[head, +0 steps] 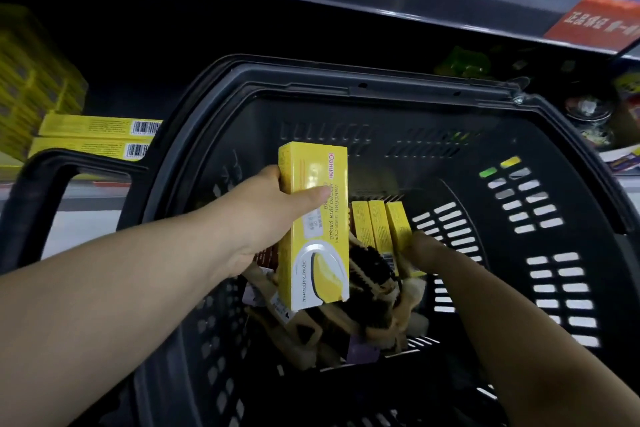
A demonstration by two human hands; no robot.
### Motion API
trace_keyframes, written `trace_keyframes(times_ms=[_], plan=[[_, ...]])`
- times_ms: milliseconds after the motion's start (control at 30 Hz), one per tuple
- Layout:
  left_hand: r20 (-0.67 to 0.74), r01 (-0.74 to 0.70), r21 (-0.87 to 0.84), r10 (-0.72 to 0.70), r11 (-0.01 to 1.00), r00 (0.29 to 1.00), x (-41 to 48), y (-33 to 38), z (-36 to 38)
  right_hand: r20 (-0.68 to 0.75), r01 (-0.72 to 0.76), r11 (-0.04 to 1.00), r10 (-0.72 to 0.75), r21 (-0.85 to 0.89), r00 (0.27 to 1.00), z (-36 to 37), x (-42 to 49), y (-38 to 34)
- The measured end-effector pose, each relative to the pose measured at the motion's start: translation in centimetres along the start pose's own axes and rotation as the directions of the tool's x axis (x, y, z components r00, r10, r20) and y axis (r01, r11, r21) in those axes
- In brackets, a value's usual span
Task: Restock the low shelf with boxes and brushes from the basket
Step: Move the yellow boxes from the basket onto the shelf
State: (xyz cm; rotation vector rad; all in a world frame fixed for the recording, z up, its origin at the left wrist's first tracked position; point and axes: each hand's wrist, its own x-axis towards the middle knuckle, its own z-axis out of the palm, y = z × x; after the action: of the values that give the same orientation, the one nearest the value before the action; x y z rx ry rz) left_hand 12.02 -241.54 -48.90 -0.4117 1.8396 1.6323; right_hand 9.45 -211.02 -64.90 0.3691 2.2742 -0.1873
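Observation:
My left hand (pixel 270 215) grips a tall yellow box (pixel 313 229) and holds it upright above the black plastic basket (pixel 381 87). Down inside the basket, my right hand (pixel 420 253) reaches the rightmost of three yellow boxes (pixel 377 230) standing on edge; its fingers are hidden behind that box. Several wooden brushes (pixel 370 274) with dark bristles lie in a heap on the basket floor below the boxes. The low shelf (pixel 104 94) is the dark space behind the basket, with two flat yellow boxes (pixel 97 135) lying at its left.
A stack of yellow boxes (pixel 31 87) fills the shelf's far left. The basket handle (pixel 45 184) sticks out to the left. An upper shelf edge (pixel 346 7) with an orange price tag (pixel 595 24) runs overhead. Green and mixed goods (pixel 464 64) sit at the right.

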Motion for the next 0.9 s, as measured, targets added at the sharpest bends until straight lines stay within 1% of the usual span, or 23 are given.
trace_keyframes(times_ms=[67,133,167,200,233,267,333,400,433,467,500,533,600,700,767,833,900], plan=[[0.0,0.015,-0.011,-0.015,1.0,1.0,0.1,0.2,0.1,-0.005,0.027,0.991,-0.028,-0.132,1.0,-1.3,-0.9,0.1],[-0.005,0.033,0.0,-0.033,0.999,0.999,0.1,0.3,0.2,0.014,0.014,0.991,-0.012,-0.132,1.0,-3.1,-2.1,0.5],[-0.006,0.036,0.011,-0.036,0.999,0.999,0.0,0.4,0.2,0.039,0.011,0.997,-0.008,-0.074,0.999,-4.1,-2.9,0.7],[-0.004,0.037,0.023,-0.037,0.999,0.999,0.0,0.4,0.3,0.064,0.002,0.999,-0.004,0.037,0.998,-5.1,-4.0,0.9],[0.0,0.038,0.034,-0.038,0.999,0.999,0.0,0.3,0.3,0.084,-0.003,0.985,-0.012,0.175,0.996,-6.1,-5.3,1.0],[0.003,0.04,0.037,-0.04,0.998,0.999,-0.1,0.3,0.3,0.09,0.01,0.948,-0.041,0.318,0.995,-7.0,-6.9,1.0],[-0.006,0.051,0.021,-0.051,0.998,0.999,-0.2,0.4,0.5,0.077,0.067,0.824,-0.133,0.562,0.988,-8.4,-10.7,0.4],[-0.015,0.067,-0.002,-0.067,0.998,0.998,-0.3,0.5,0.8,0.092,0.111,0.63,-0.281,0.769,0.955,-9.1,-14.6,-0.9],[-0.009,0.072,-0.031,-0.072,0.997,0.997,-0.4,0.6,1.0,0.099,0.118,0.536,-0.359,0.836,0.928,-9.1,-16.3,-1.6],[0.006,0.079,-0.077,-0.078,0.994,0.997,-0.5,0.7,1.2,0.098,0.126,0.47,-0.423,0.874,0.901,-9.0,-17.8,-2.4],[0.022,0.088,-0.129,-0.086,0.988,0.996,-0.7,0.9,1.4,0.091,0.138,0.434,-0.466,0.891,0.88,-8.8,-19.0,-3.3],[0.031,0.098,-0.182,-0.094,0.978,0.995,-0.9,1.0,1.6,0.083,0.152,0.42,-0.49,0.895,0.868,-8.5,-19.9,-4.2],[0.007,0.1,-0.282,-0.102,0.954,0.995,-1.0,1.0,2.0,0.062,0.188,0.432,-0.503,0.882,0.862,-7.8,-20.8,-6.0],[-0.057,0.103,-0.346,-0.13,0.932,0.99,-0.9,1.2,2.1,-0.023,0.27,0.479,-0.46,0.835,0.887,-6.8,-21.0,-8.0],[0.001,0.122,-0.309,-0.129,0.943,0.992,-0.8,1.2,1.9,-0.046,0.3,0.5,-0.458,0.813,0.888,-6.1,-20.9,-8.5],[0.066,0.127,-0.252,-0.113,0.959,0.991,-0.8,1.2,1.6,-0.031,0.324,0.517,-0.497,0.792,0.867,-5.6,-21.0,-8.9],[0.032,0.106,-0.194,-0.101,0.975,0.994,-0.6,0.9,1.5,-0.033,0.364,0.538,-0.528,0.761,0.849,-5.8,-20.6,-9.0]])
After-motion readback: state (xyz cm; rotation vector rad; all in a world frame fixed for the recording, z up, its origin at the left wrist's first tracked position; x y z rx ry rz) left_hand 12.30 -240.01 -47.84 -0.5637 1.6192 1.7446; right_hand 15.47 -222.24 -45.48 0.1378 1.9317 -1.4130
